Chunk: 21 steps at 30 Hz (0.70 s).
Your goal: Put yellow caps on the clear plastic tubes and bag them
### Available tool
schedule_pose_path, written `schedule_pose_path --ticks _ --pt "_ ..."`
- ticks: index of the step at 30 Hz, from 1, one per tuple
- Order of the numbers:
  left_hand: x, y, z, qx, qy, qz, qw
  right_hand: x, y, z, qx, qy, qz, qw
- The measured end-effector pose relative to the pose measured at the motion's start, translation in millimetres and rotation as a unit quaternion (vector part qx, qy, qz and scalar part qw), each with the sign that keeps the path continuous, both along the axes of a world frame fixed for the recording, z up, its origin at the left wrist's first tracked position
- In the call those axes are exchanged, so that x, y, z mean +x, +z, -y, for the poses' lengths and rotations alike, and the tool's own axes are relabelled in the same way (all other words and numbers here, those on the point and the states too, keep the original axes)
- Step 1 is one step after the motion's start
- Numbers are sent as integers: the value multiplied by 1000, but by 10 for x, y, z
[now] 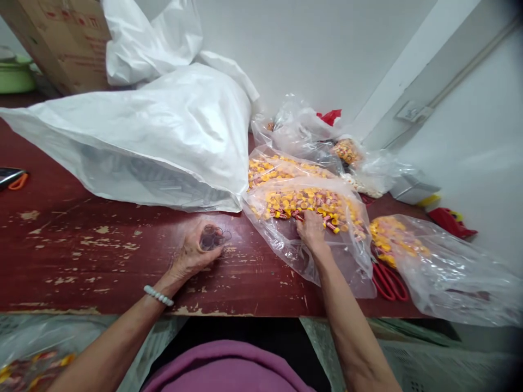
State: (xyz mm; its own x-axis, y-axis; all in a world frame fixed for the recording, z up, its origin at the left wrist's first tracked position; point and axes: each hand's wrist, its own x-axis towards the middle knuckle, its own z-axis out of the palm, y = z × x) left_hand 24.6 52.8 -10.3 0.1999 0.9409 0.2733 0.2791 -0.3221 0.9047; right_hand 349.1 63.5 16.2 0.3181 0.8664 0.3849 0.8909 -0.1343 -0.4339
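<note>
My left hand [193,252] curls around clear tubes [211,238], back from the front edge of the surface [102,267]; loosening could scatter them. My right hand [312,231] is among bagged yellow-capped pieces [312,197]; I can't tell its grip.

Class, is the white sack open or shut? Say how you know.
Open: the white sack gapes along its near side, and clear pieces show inside.
</note>
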Motion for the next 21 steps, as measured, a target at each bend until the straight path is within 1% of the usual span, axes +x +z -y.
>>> schedule_pose_path --ticks 2,3,4,6,8,10,11,12,14,17,21 --pt "15 29 12 -16 -1 27 999 121 -56 8 -14 -6 -2 1000" --pt "22 46 19 -27 -5 40 999 113 -70 25 -18 -7 -5 1000" --pt "27 63 26 -37 -10 51 998 61 -70 49 -20 -5 -9 1000" --pt "36 93 40 -53 -21 62 996 -160 -21 120 -15 17 -22 999" --pt "40 115 51 -58 -30 56 996 -490 78 211 7 94 -58 994" --pt "42 127 57 -53 -34 40 997 -854 190 299 42 223 -118 967" --pt "42 130 58 -47 -36 30 998 -1020 235 333 52 275 -135 951" --pt "41 130 59 -38 -37 22 998 -1164 267 357 57 316 -146 936" --pt "36 122 57 -20 -38 6 999 -1365 284 377 51 367 -142 918" --pt "21 93 50 -2 -35 -17 999 -1468 234 364 28 394 -125 910" --pt "10 68 47 -11 -33 -15 999 -1459 198 370 24 391 -134 910"
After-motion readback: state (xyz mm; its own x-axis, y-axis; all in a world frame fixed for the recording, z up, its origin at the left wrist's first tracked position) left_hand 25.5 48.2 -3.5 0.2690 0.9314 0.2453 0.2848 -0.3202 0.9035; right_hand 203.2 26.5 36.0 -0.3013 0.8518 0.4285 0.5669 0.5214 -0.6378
